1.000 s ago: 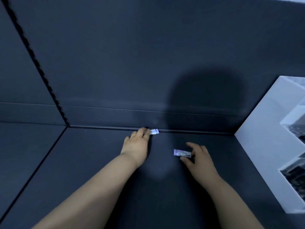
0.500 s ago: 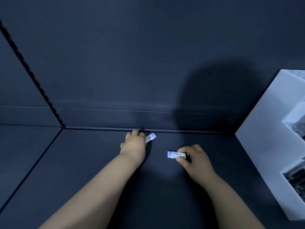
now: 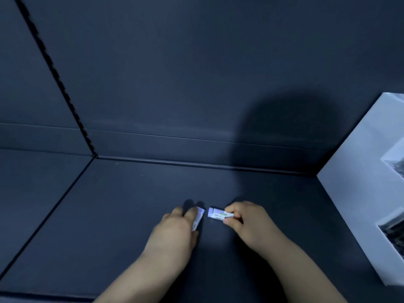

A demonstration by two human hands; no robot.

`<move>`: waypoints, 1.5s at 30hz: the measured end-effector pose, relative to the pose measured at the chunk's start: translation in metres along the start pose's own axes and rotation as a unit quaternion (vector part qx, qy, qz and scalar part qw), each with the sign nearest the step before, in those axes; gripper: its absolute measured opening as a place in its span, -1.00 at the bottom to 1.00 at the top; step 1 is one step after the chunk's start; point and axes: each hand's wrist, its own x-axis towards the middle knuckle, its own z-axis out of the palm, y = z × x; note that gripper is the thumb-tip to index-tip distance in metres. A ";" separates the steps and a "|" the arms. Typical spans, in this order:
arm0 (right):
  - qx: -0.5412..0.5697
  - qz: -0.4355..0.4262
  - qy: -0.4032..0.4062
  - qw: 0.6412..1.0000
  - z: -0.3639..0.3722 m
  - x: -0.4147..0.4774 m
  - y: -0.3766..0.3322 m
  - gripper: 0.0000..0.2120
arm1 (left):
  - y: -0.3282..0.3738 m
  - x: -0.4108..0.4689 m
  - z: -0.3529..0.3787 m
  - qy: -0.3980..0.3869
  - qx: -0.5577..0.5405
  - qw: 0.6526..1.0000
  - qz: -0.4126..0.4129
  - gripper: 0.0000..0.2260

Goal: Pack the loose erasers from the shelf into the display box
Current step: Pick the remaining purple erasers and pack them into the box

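With both hands down on the dark matte shelf (image 3: 113, 215), I read each one as carrying an eraser. The right hand (image 3: 249, 221) pinches a small white eraser with a green-marked sleeve (image 3: 218, 214) by its right end, between thumb and curled fingers. Its long axis runs left to right and its free end points at the other hand. The left hand (image 3: 175, 230) has its fingers curled over a second small white eraser (image 3: 199, 217), which lies more front to back. Only a sliver of that one shows past the fingertips, so I judge the grip from the curl, not from contact I can see. The two erasers sit just apart, near the middle of the shelf, well forward of the back wall. What the next move turns on is the white cardboard display box (image 3: 349, 193): it stands to the right of both hands against the shelf's right side, so the right hand is nearer and its eraser should travel first. The left hand would have to cross further. The frame cuts the box off on the right. I see a plain white face and grey printed panels but no opening, so I cannot tell where the erasers go in. A large shadow falls on the back wall behind the hands, and the sleeve's lettering is too blurred to read.
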 end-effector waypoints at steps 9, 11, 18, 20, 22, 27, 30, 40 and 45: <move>-0.009 0.048 0.049 0.998 0.012 -0.010 -0.022 -0.72 | -0.011 -0.006 -0.001 -0.009 -0.065 0.998 0.022 -0.52; -0.003 0.054 0.048 0.997 0.012 -0.011 -0.024 -0.69 | -0.014 -0.006 0.000 -0.023 -0.107 0.994 0.018 -0.55; -0.009 0.057 0.049 0.997 0.014 -0.021 -0.035 -0.63 | -0.014 -0.004 -0.001 -0.004 -0.072 0.997 0.028 -0.56; -0.016 0.053 0.062 0.997 0.015 -0.024 -0.038 -0.62 | -0.014 -0.003 -0.001 -0.002 -0.069 0.997 0.028 -0.57; -0.020 0.055 0.065 0.996 0.015 -0.025 -0.041 -0.64 | -0.014 -0.003 0.000 0.003 -0.070 0.997 0.032 -0.57; -0.055 0.063 0.062 0.995 0.016 -0.027 -0.049 -0.68 | -0.017 -0.003 -0.001 0.008 -0.086 0.995 0.040 -0.58; -0.107 0.057 0.038 0.992 0.016 -0.027 -0.054 -0.66 | -0.020 -0.002 -0.002 -0.001 -0.094 0.995 0.041 -0.58; -0.018 -0.014 -0.149 0.989 -0.018 0.000 -0.034 -0.25 | -0.031 0.010 -0.013 -0.067 -0.048 0.995 0.060 -0.28; -0.002 -0.027 -0.163 0.986 -0.007 0.009 -0.034 -0.27 | -0.029 0.016 -0.017 -0.047 -0.063 0.995 0.069 -0.39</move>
